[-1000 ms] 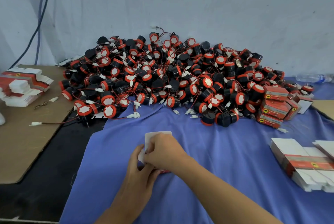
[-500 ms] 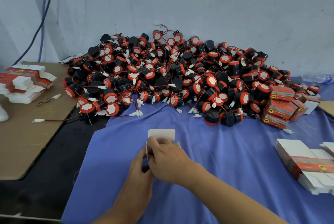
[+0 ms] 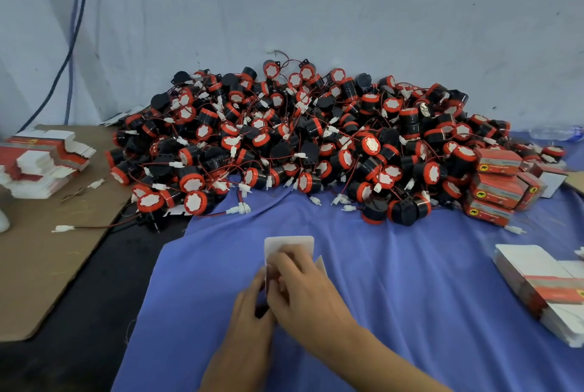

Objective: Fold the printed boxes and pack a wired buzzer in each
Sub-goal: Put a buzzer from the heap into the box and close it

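The half-folded box (image 3: 289, 246), white flap up, is held over the blue cloth (image 3: 395, 281) at the desk's (image 3: 88, 338) 6 o'clock edge. The left hand (image 3: 249, 306) pinches its near side; the right hand (image 3: 305, 290) curls over the top. From the box, the buzzer heap (image 3: 316, 145) (wires tangled) lies at 12 o'clock, finished boxes (image 3: 496, 183) at 2, flat blanks (image 3: 537, 277) at 3, and a second stack (image 3: 41, 160) at 10.
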### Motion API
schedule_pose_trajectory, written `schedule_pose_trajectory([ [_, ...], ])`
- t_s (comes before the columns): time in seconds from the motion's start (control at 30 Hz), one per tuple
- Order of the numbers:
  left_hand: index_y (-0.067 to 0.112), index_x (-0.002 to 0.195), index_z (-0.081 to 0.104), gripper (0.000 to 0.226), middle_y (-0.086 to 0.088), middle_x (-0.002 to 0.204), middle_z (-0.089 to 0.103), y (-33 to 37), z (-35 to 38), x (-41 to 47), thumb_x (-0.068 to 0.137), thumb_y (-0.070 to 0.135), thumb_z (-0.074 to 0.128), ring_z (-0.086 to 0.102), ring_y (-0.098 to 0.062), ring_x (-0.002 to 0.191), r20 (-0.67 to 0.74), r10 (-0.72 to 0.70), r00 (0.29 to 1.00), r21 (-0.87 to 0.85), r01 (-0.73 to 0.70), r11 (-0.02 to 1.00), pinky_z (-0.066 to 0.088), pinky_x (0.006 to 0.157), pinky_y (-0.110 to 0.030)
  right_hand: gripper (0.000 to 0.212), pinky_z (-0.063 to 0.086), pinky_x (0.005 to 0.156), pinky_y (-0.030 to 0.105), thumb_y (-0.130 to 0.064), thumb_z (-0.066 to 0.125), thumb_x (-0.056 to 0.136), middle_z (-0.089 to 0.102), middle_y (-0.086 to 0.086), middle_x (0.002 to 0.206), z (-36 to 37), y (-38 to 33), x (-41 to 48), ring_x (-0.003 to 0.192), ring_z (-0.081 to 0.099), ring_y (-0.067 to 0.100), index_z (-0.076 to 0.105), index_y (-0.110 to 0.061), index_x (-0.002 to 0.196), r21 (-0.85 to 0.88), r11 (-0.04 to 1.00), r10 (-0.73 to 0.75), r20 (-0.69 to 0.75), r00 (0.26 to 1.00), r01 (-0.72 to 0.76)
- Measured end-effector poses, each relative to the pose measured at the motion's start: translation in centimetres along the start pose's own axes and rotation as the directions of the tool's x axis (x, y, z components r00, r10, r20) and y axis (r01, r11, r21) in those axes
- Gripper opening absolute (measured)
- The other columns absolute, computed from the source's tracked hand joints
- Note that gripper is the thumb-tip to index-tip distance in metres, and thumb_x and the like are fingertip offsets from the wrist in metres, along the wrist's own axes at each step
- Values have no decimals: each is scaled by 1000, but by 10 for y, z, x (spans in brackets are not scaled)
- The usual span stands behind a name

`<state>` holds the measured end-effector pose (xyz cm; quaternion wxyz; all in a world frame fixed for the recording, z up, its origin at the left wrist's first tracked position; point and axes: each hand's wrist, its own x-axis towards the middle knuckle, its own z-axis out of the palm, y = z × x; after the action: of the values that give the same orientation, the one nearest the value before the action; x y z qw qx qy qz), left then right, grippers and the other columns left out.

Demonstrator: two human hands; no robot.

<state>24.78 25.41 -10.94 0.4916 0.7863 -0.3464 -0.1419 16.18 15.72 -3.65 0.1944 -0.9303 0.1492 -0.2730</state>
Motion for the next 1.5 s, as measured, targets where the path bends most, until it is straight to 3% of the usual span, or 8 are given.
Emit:
schedule_pose_trajectory([
  [0.1,24,114,64,17,-4,122,68,3,10,3,104,17,52,63,-11,105,-30,-37,999,-151,32,988,50,101,-39,16,38,90,23,-16,64,90,57,-7,121,3,5,-14,105,54,12,62,-24,105,-25,989,-145,-358,922,146],
  [0.2,64,131,40,46,42,136,44,-1,-2,-12,103,29,52,43,17,123,-31,170,985,55,-169,984,33,101,-4,20,40,96,28,-27,60,94,46,-8,121,3,19,-32,114,48,13,49,-24,111,105,992,-4,-545,838,73],
  [0.4,77,131,-11,83,36,152,22,1,-6,-14,105,31,53,28,10,142,43,102,994,129,-107,986,26,117,-18,60,49,94,25,-46,61,89,47,-25,125,-7,54,-62,113,59,13,26,-46,138,403,887,254,-20,967,-224],
  [0.5,74,132,-27,94,43,149,21,1,-9,-17,105,32,53,28,16,136,35,127,991,144,-131,981,24,107,-4,76,48,93,18,-48,62,88,50,-27,130,-5,56,-64,113,61,10,16,-43,149,375,898,242,23,970,-233],
  [0.8,50,154,29,63,19,164,18,7,-14,-19,106,13,47,19,3,145,144,324,935,359,-355,863,18,117,-12,54,45,100,14,-34,57,85,31,-35,144,0,58,-62,128,49,-5,53,-35,139,209,968,130,43,991,-136],
  [1.1,28,146,54,54,2,162,29,7,-15,-20,97,9,63,27,-3,144,81,471,878,331,-469,819,38,111,-25,28,31,103,4,-41,50,99,22,-45,153,0,56,-56,137,33,-18,51,-54,124,248,965,96,-15,995,-89],
  [1.37,50,122,48,45,28,128,57,9,-19,-20,98,15,64,58,3,117,-85,380,921,110,-370,922,47,96,-20,70,43,100,18,-39,61,90,53,-27,131,-2,53,-65,121,57,1,23,-43,149,267,956,145,-79,986,-119],
  [1.5,55,136,38,72,30,126,50,7,-20,-23,92,8,71,60,4,115,-89,353,931,30,-352,936,48,94,-12,45,47,95,24,-29,62,92,53,-21,127,-7,51,-60,117,57,6,48,-38,134,222,974,50,-71,996,-33],
])
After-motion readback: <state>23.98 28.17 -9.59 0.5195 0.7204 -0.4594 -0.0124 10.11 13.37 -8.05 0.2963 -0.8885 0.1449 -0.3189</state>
